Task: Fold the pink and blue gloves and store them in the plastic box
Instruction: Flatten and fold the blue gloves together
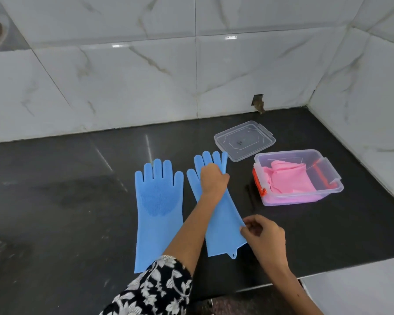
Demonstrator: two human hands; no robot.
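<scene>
A black countertop [66, 201] fills the lower two thirds of the frame, backed by white marble-veined wall tiles [123, 76] across the top and down the right side. Left of centre, a blue glove [157, 214] lies flat with its bristled palm up, fingers pointing toward the wall and cuff toward the bottom edge of the frame. Just beside it, at centre, a second blue glove [221, 226] lies the same way, its right edge folded in lengthwise. The left hand [213, 180], on a forearm with a black-and-white floral sleeve [155, 289] rising from the bottom centre, presses down on this glove at the base of its fingers, its own fingers curled over the folded edge. The right hand [264, 235], lower right of centre, pinches the glove's right edge near the cuff between thumb and fingertips. To the right of the gloves, well apart from them, a clear plastic box [328, 192] with orange latches stands open, holding the folded pink gloves [289, 180]. The box's clear lid [245, 139] lies flat just above and to the left of it, nearer the wall.
</scene>
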